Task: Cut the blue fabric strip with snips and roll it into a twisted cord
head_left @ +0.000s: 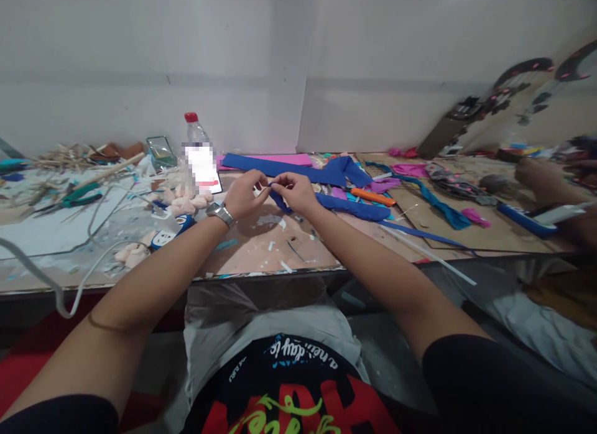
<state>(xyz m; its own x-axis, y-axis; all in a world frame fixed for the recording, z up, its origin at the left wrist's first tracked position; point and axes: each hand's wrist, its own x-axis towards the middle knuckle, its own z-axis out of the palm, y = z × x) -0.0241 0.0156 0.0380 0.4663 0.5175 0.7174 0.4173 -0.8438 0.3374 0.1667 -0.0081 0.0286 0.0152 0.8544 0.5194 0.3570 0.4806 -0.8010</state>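
Note:
My left hand (246, 194) and my right hand (295, 191) meet over the middle of the table, fingertips pinched close together. Between them is a small strip of dark blue fabric (281, 203), part of which hangs below the fingers. Both hands are closed on it; the exact fold at the fingertips is too small to make out. Behind the hands lies a long piece of blue fabric (275, 168) over a pink sheet (265, 160). More blue fabric (357, 208) lies beside my right wrist, near an orange utility knife (373, 197).
A phone (201, 166) leans against a red-capped bottle (198, 130). Left are a power strip (171, 232), a white cable (88, 266), green-handled pliers (80, 196) and several sticks. A white rod (433, 257) overhangs the front edge. At right, another person's hand (541, 179) is beside cardboard and fabric scraps.

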